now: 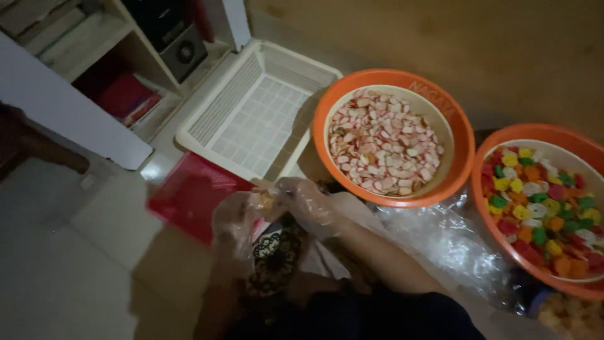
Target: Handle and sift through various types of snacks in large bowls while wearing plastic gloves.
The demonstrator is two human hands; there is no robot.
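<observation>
Nearest: left hand (234,228) and right hand (306,203), both in clear plastic gloves, fingertips pinched together on a small yellowish cracker piece (267,202) held between them over the lap; long axis too blurred to tell. Beside: crumpled clear plastic sheet (450,242). Beyond: red flat plastic tray (189,192); white slatted plastic basket (255,110), empty; orange round basin (462,135) of pink-white crackers; right, second orange basin (481,195) of multicoloured crackers.

Dim indoor view, soft and grainy.
Light falls brightest on the upper middle; lower edge sinks into shadow, hands slightly blurred.
</observation>
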